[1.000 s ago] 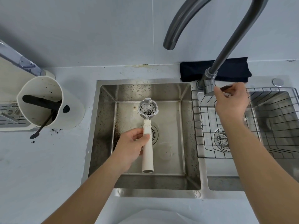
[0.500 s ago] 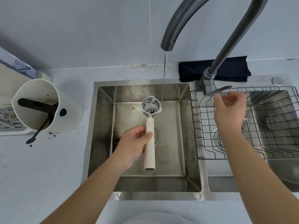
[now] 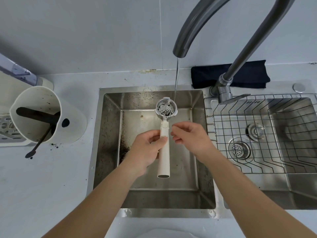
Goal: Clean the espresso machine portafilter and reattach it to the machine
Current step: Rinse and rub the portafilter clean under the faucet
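The portafilter (image 3: 164,157) has a long cream handle and a round metal basket (image 3: 166,108) speckled with dark coffee grounds. My left hand (image 3: 147,149) grips the handle and holds it over the left sink basin (image 3: 111,152). A thin stream of water (image 3: 176,78) falls from the grey tap spout (image 3: 188,31) and lands at the basket's right rim. My right hand (image 3: 189,138) hovers just right of the handle's upper end, fingers loosely curled and holding nothing.
The tap lever (image 3: 238,98) sticks out over a wire rack (image 3: 274,134) in the right basin. A folded dark cloth (image 3: 205,78) lies behind the tap. A white knock bin (image 3: 68,124) and a dark brush (image 3: 36,146) stand on the left counter, beside a drip tray (image 3: 6,127).
My right hand has left the tap lever and come down next to the portafilter handle. Water started running. The basket has moved up under the stream.
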